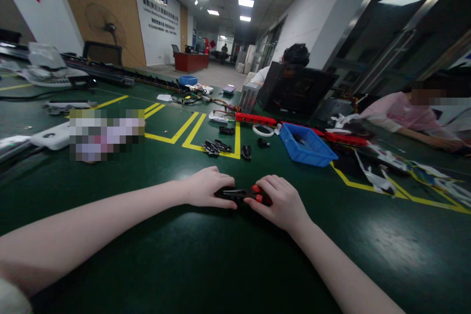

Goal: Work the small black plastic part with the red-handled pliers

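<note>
Over the dark green table, my left hand (211, 188) is closed on one end of a small black part (228, 194). My right hand (281, 199) grips a tool with red and black handles (256, 194), and the tool's dark front end meets the black part between my hands. Just beyond my hands lie several black pieces (216, 147) inside a yellow taped outline, with another small black bundle (246, 152) to their right.
A blue bin (307, 144) with dark items stands at the right, beside a white ring (263, 130). Red strips (255, 118), cables and a dark monitor (298, 88) lie farther back. At the right, a person in a pink top (399, 110) leans on the table. A white power strip (53, 136) lies left.
</note>
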